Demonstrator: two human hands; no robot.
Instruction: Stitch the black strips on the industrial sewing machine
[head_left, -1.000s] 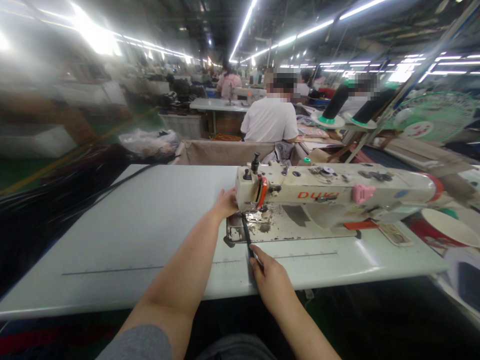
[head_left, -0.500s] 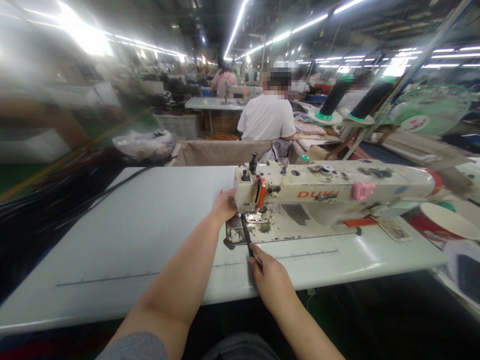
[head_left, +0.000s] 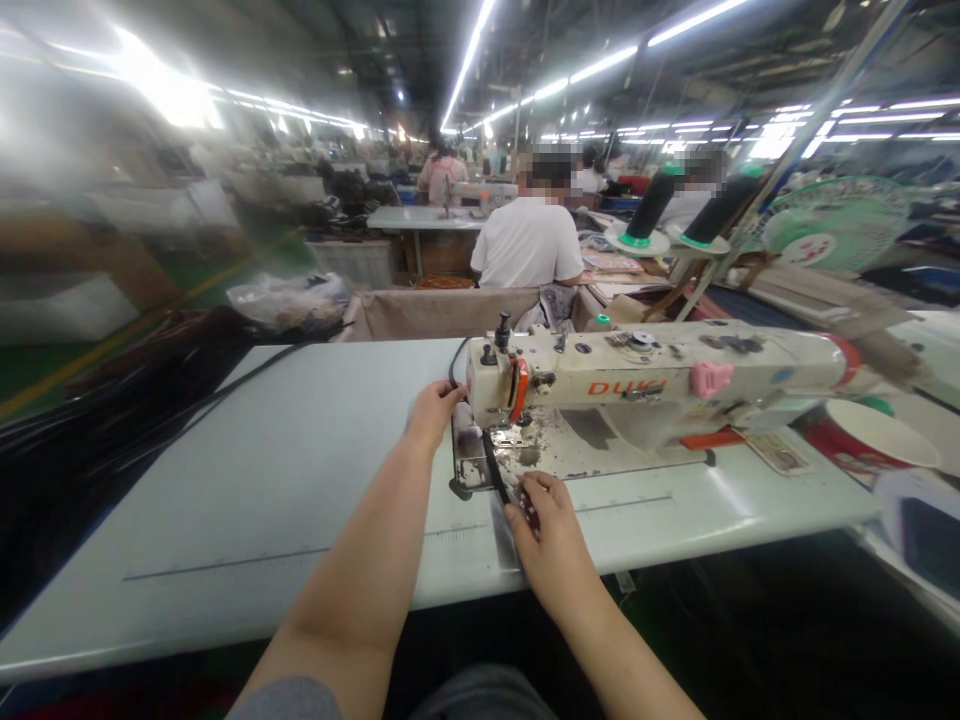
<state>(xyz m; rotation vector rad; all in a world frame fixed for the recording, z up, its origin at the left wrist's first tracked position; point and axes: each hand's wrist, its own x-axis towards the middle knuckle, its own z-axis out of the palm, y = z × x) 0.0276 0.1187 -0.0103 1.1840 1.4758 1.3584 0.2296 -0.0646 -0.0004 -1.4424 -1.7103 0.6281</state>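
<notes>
A white sewing machine stands on the table, its head end towards the left. A narrow black strap runs from under the presser foot area towards me across the metal bed plate. My right hand has its fingers curled over the near end of this strap, with a small dark, light-spotted patch showing beneath them. My left hand, beside the machine's head, pinches a thin black length that arches up behind it; it looks like the same strap, though the head hides the join.
The pale tabletop carries a printed ruler line. Long black strips hang at the left edge. A fabric-lined bin sits behind the table, with a seated person beyond. Thread cones and a green fan stand right.
My left hand has drawn back a little to the left from the machine's head, and a black loop now shows above it. My right hand's fingers have shifted slightly right and spread more over the strap.
</notes>
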